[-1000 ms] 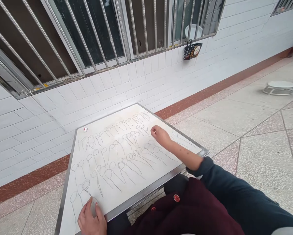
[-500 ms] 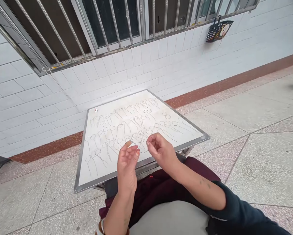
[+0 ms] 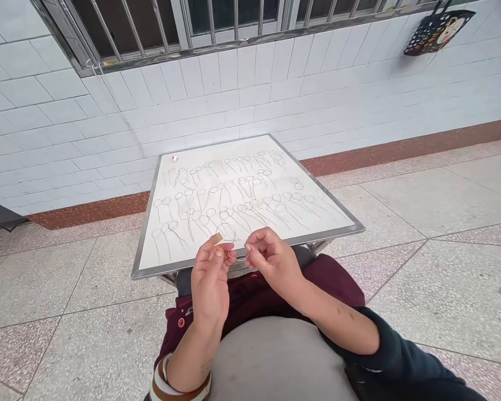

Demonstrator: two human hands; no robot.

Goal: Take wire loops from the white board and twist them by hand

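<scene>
My left hand (image 3: 210,287) and my right hand (image 3: 277,264) are close together at the table's near edge. A thin, curved wire (image 3: 238,259) spans the small gap between their fingertips. Thumb and fingers are pinched together on both hands, one hand at each side of the wire. Something tan covers a fingertip of the left hand. Beyond the hands, several thin looped wires (image 3: 220,192) with long tails lie in rows on the white tabletop (image 3: 217,146); the nearest ones are close to my fingers.
A small white-and-red object (image 3: 175,159) sits at the table's far left corner. Behind the table stands a white tiled wall (image 3: 183,94) with a barred window above. A dark perforated basket (image 3: 436,30) hangs at upper right. Speckled floor tiles (image 3: 404,217) surround the table.
The view has shifted, so table and wall sit higher in the picture. My left thumb has closed toward its fingers, and the curved wire now shows between both hands.
</scene>
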